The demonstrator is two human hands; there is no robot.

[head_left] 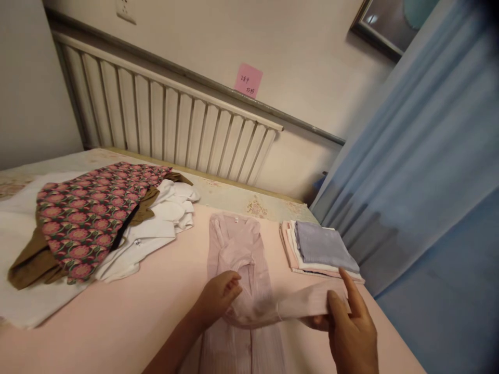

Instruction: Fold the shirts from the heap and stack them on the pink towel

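Observation:
A pale lilac button-front shirt lies lengthwise on the pink bedding, its collar toward the wall. My right hand grips the end of one sleeve between thumb and fingers, with the index finger stretched out. That sleeve is lifted out to the right and slightly blurred. Over the middle of the shirt is my left hand, fingers loosely curled and apart, with no cloth visible in them. Whether it touches the shirt is unclear.
A stack of folded clothes, blue-grey on top, sits at the right. At the left lies a loose heap with a floral garment and white clothes. Beyond the bed are a radiator and a blue curtain.

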